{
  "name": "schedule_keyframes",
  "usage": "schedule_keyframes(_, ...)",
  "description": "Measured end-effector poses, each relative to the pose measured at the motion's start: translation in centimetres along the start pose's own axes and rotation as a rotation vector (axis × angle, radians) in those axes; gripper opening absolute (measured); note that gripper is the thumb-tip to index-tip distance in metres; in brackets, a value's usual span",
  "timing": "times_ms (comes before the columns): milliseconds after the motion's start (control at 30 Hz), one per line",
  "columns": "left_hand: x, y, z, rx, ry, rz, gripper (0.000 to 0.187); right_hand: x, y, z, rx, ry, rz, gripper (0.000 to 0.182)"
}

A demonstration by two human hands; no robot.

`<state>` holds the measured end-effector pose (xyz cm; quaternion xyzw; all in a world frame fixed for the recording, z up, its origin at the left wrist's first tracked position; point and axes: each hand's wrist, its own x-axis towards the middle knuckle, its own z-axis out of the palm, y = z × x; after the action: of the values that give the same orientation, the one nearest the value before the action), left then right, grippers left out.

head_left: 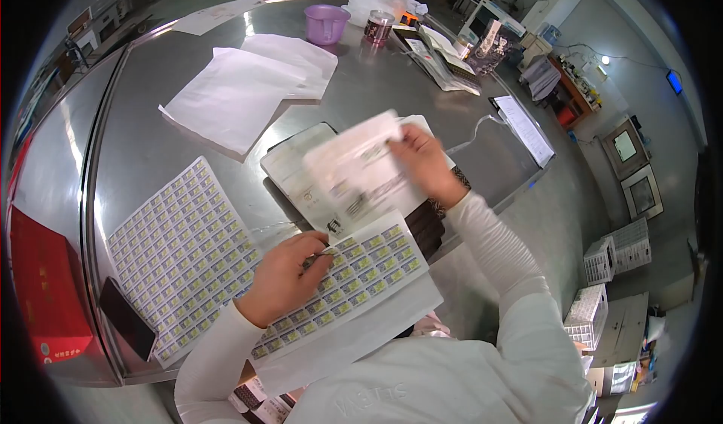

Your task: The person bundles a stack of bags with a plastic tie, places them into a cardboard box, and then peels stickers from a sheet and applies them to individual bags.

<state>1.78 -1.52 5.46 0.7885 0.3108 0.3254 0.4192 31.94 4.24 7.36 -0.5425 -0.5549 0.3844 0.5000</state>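
My right hand [425, 164] grips the right edge of a flat white printed pouch [354, 157], which is smeared by motion and tilted over a pile. That pile of similar flat pouches [290, 164] lies on the metal table, with dark ones showing at its lower right. My left hand [290, 277] is closed in a pinch at the upper edge of a sheet of small yellow-green and grey labels [354, 277], near the pile's lower end. Plain white backing [376, 334] shows under this sheet, close to my body. A second label sheet [184, 254] lies flat to the left.
A black phone [126, 318] and a red bag [47, 288] lie at the left. Loose white sheets [233, 96], a purple jug [327, 25] and a jar [378, 28] are farther back. A clipboard [523, 130] rests by the right edge; white crates [587, 315] stand beyond.
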Motion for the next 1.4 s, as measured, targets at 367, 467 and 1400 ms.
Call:
schedule_keyframes(367,0.6,1.0,-1.3,0.011,-0.134,-0.327,0.021,0.0,-2.3,-1.4,-0.712,-0.113,-0.330,0.031)
schedule_keyframes(467,0.6,0.9,-1.3,0.005,-0.133,-0.339,0.021,-3.6,-5.5,3.5,-0.654,-0.584,-0.326,0.023)
schedule_keyframes(1400,0.0,-0.3,-0.1,0.194,-0.056,-0.012,0.014,0.8,-3.2,8.5,-0.615,-0.709,0.025,0.015)
